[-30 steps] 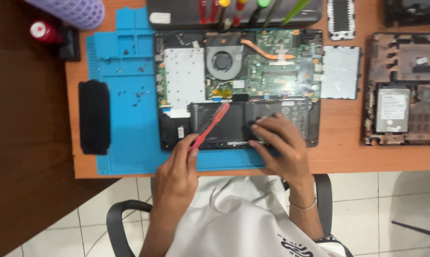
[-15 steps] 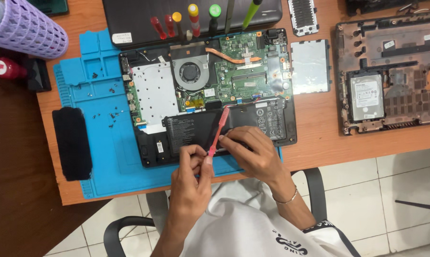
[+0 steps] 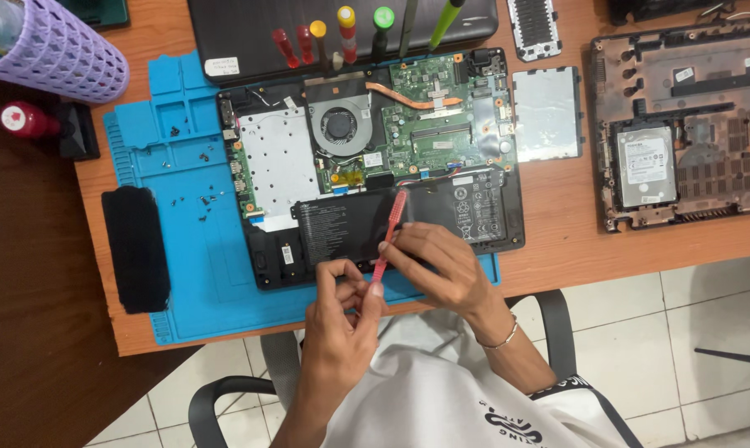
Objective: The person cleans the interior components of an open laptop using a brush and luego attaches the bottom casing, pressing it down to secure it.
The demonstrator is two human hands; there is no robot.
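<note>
An opened laptop point(image 3: 375, 158) lies bottom-up on a blue work mat point(image 3: 192, 282), its green circuit board, round fan point(image 3: 339, 127) and black battery point(image 3: 342, 224) exposed. My left hand point(image 3: 342, 319) and my right hand point(image 3: 437, 265) meet over the battery's front edge. Both pinch a thin red tool point(image 3: 391, 228) that slants up across the battery. My right fingers grip its middle, my left fingers its lower end.
A second stripped laptop base point(image 3: 690, 124) with a hard drive lies at the right. A silver cover plate point(image 3: 546, 114), a black pad point(image 3: 136, 247), a purple mesh basket point(image 3: 55, 51) and a row of coloured screwdrivers point(image 3: 346, 33) surround the work. Small screws dot the mat.
The view has shifted, so the desk sits lower and to the right. My right hand went from pressing on the battery to gripping the red tool alongside my left hand.
</note>
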